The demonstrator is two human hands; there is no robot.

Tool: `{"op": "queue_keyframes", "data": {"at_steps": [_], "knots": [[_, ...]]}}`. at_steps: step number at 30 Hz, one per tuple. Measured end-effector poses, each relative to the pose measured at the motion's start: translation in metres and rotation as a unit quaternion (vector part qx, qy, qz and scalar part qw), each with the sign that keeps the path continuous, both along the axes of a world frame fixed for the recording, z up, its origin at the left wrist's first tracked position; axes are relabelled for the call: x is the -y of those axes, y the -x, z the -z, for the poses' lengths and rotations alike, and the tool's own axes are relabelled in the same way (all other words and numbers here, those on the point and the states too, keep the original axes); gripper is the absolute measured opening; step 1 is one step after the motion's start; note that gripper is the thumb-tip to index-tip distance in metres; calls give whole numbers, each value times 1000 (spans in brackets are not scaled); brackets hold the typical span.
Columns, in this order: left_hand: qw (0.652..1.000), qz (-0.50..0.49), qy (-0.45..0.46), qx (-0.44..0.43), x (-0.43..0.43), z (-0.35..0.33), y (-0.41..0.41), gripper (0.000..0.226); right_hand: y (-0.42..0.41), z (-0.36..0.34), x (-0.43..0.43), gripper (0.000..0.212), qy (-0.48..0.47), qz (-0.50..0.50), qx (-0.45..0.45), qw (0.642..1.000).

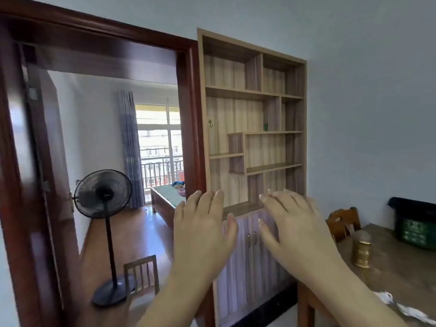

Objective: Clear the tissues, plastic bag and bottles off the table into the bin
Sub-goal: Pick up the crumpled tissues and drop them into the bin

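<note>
The left hand (203,234) and right hand (295,232) were raised side by side, fingers spread, holding nothing, well short of the table (396,274). On it stood one gold jar (361,253). One crumpled white piece (385,298) lay at the near edge, tissue or plastic bag, I could not tell. It was probably light and soft, best pinched at a fold. One green bin (415,225) stood behind; no bottles showed.

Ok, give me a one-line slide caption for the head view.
Left hand and right hand raised open and empty; crumpled white tissue and a green bin sit on the wooden table.
</note>
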State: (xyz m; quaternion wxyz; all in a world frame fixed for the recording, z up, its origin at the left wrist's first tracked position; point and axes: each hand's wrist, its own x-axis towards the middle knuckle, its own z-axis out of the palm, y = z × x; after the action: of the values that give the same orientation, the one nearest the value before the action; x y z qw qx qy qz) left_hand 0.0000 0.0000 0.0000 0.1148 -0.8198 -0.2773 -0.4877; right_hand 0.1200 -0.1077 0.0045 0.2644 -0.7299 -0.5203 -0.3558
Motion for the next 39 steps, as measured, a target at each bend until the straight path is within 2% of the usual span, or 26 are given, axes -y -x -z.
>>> {"op": "queue_keyframes", "data": {"at_steps": [3,12,18,22,30,39], "knots": [[998,63,-6,8,3,11,-17,46,-10,7,11,41,-18,43,18,999],[982,189,6,14,43,39,-86,46,-52,36,73,44,-1,175,-2,985],[970,241,34,-12,84,53,-143,47,-97,53,125,42,-14,232,-18,972],[965,259,29,-33,110,63,-192,47,-137,63,160,43,-37,256,-13,966],[959,263,66,-79,147,92,-283,50,-228,98,213,45,1,298,-60,953],[949,278,109,-106,147,139,-358,49,-296,142,211,47,24,291,-108,950]]}}
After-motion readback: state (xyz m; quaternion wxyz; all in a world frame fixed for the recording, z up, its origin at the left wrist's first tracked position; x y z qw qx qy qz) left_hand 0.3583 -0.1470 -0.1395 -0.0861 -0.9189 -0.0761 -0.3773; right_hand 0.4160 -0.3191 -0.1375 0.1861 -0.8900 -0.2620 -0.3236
